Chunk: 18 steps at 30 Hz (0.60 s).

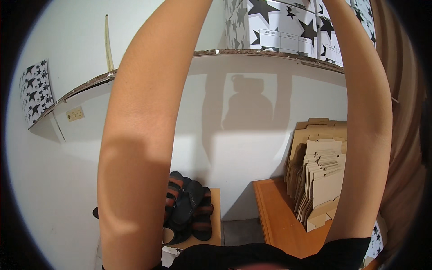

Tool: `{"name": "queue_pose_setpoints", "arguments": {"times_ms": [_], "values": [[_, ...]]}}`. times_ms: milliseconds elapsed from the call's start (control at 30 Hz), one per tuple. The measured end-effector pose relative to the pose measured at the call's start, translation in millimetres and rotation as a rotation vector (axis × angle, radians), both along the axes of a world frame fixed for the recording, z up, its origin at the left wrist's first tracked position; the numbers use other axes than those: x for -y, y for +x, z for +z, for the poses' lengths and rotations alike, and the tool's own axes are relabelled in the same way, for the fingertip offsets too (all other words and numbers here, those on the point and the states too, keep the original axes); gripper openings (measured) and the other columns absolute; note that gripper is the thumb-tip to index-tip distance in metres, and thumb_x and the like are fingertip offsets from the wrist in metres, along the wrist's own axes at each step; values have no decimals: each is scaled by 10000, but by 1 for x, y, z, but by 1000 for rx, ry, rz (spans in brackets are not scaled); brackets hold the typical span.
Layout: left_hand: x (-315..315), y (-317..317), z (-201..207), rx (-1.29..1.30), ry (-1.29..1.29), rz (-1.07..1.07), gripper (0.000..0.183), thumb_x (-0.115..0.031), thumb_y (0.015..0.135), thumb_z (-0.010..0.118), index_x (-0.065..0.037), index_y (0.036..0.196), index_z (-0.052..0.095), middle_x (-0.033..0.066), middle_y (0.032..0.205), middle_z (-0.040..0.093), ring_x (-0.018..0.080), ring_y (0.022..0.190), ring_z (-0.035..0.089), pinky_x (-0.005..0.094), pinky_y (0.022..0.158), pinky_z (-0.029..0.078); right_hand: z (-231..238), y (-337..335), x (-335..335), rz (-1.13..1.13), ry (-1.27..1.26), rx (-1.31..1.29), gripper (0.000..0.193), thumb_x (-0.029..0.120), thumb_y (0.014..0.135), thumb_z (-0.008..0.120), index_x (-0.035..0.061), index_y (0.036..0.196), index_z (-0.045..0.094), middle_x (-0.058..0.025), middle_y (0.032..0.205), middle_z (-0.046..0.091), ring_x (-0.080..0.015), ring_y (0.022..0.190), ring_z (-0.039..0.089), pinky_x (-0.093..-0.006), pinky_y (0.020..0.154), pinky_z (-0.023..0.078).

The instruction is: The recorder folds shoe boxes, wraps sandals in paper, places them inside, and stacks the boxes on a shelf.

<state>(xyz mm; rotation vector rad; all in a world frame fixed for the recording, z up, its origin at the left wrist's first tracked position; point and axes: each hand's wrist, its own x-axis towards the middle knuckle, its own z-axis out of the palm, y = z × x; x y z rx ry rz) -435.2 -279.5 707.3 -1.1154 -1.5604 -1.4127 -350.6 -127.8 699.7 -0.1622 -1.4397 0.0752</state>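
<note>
Both arms (139,103) extend beyond the upper edge, hands out of view; their opening and grip cannot be determined. Star-patterned boxes (285,24) stand between the arms at 1 o'clock, on a shelf (270,54). Flat cardboard (326,180) occupies a wooden table (276,207) at 4 o'clock; sandals (186,204), 7 o'clock.

Two arms (144,108), at 9 and 3 o'clock, frame one shelf (220,52) at 12, at least three star-printed boxes (285,24) at 1, one outlet (75,114) at 9, at least three sandals (189,202) at 7, and one bench (274,202) at 5.
</note>
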Motion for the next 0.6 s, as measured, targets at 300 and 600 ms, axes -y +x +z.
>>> {"name": "queue_pose_setpoints", "arguments": {"times_ms": [300, 600], "values": [[-2, -7, -11, -53, -63, 188, 890, -483, 780, 613, 166, 1252, 229, 308, 1178, 484, 337, 1090, 515, 372, 902, 429, -20, -7, 20, 46, -12, -129, 287, 260, 775, 624, 132, 1031, 605, -134, 1162, 533, -340, 1148, 425, -554, 919, 319], [87, 26, -61, -383, -28, 471, 776, -333, 720, 662, 66, 1269, 285, 344, 1211, 412, 439, 1114, 454, 420, 955, 389, -43, -10, 117, 104, 232, -307, 241, 223, 732, 613, 136, 956, 605, -127, 1091, 524, -312, 1112, 412, -515, 921, 271]]}}
